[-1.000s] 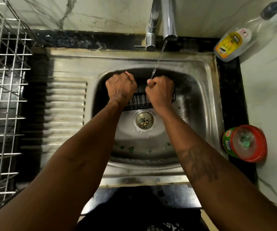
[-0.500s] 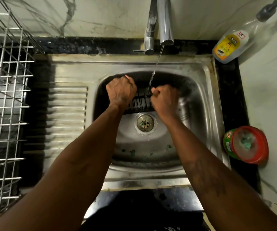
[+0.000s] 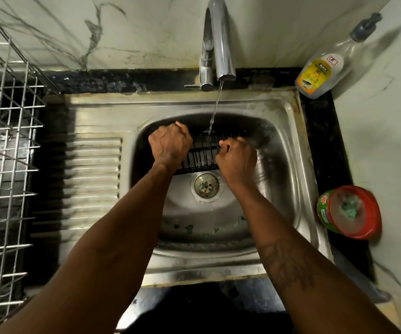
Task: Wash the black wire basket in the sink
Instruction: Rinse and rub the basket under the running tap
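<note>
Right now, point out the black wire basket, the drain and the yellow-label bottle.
black wire basket (image 3: 201, 155), head view, on its middle bars.
drain (image 3: 206, 185), head view, on the strainer's centre.
yellow-label bottle (image 3: 316, 73), head view, on the yellow label.

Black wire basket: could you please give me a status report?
Left hand and right hand both grip black wire basket. Basket in sink, under thin tap stream. Nothing blocking.

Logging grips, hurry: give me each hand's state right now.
Left hand: closed, gripping the black wire basket at its left end.
Right hand: closed, fingers curled on the basket's wires.
</note>
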Demonstrator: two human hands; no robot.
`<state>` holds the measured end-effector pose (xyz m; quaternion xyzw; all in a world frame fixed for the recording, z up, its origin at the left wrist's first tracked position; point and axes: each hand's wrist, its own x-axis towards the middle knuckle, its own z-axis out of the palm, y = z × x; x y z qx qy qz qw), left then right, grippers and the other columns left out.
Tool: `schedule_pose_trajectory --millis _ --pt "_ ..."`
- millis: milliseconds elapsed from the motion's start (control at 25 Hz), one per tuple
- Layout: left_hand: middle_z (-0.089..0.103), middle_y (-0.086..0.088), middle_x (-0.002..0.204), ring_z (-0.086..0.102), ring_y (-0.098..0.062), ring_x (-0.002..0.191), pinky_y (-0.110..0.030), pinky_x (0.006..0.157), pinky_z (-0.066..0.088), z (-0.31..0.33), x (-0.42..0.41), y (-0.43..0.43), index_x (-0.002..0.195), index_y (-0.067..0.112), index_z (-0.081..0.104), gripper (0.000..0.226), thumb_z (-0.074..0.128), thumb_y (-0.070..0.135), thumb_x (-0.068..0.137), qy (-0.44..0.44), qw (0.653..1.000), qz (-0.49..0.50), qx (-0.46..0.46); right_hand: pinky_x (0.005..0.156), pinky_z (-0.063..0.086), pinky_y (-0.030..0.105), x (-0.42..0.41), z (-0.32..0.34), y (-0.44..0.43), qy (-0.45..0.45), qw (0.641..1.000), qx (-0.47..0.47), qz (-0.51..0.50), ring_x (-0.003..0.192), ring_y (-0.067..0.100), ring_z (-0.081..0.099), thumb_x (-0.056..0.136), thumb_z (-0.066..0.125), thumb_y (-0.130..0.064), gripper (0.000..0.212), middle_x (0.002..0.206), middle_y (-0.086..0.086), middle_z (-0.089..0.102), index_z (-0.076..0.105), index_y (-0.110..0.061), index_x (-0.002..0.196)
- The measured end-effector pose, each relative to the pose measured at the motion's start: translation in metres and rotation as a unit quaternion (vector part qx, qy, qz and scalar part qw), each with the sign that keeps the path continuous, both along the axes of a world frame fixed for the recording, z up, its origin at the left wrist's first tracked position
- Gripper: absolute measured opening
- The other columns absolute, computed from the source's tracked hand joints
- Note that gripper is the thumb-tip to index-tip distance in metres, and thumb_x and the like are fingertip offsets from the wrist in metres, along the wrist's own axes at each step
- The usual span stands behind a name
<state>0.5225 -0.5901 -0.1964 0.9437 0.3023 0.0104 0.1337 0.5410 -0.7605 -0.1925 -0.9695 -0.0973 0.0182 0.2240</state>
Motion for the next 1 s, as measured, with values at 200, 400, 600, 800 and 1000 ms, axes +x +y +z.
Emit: schedule_pose_trajectory --millis 200,400,600,800,1000 --pt "0.055 -0.005 0.057 0.052 -0.023 0.054 -0.032 0.06 0.041 0.003 0.005 0.003 0.056 0.01 0.053 0.059 0.026 0.034 0.102 0.002 1.0 0.026 -0.012 0.065 0.036 0.028 0.036 0.012 0.015 0.027 0.999 -0.03 0.027 0.077 0.019 0.058 0.089 0.065 -0.023 0.013 0.09 0.006 0.065 0.07 -0.013 0.083" --pt "0.046 0.002 0.049 0.046 -0.015 0.046 -0.028 0.053 0.036 0.001 -0.002 -0.001 0.052 0.016 0.046 0.059 0.025 0.036 0.104 -0.003 1.0 -0.012 -0.009 0.063 0.033 0.026 -0.009 -0.005 -0.019 -0.001 1.0 0.005 0.013 0.072 0.021 0.06 0.098 0.055 -0.026 0.026 0.087 0.005 0.066 0.075 -0.014 0.086" --pt "0.043 0.002 0.048 0.044 -0.015 0.046 -0.029 0.055 0.035 0.002 0.002 -0.001 0.051 0.014 0.045 0.06 0.026 0.036 0.103 -0.006 1.0 0.024 0.001 0.064 0.033 0.029 0.051 0.0 -0.005 0.002 0.999 0.034 0.001 0.074 0.019 0.054 0.097 0.058 -0.029 0.026 0.082 0.005 0.06 0.067 -0.013 0.079" --pt "0.053 -0.004 0.055 0.055 -0.023 0.054 -0.032 0.059 0.046 -0.001 0.002 0.0 0.056 0.01 0.054 0.062 0.028 0.041 0.102 -0.011 0.999 0.043 -0.029 0.062 0.03 0.027 0.019 -0.01 -0.031 -0.001 0.996 0.089 -0.024 0.068 0.021 0.054 0.092 0.067 -0.023 0.023 0.073 0.008 0.063 0.067 -0.011 0.073" --pt "0.069 -0.018 0.076 0.064 -0.038 0.077 -0.038 0.071 0.046 -0.001 -0.003 0.016 0.078 0.006 0.073 0.052 0.045 0.048 0.088 -0.053 0.983 0.132 -0.118 0.068 0.039 0.033 0.044 0.024 -0.001 -0.043 0.998 0.027 0.044 0.082 0.024 0.055 0.083 0.062 -0.03 0.017 0.083 0.004 0.059 0.057 -0.018 0.073"
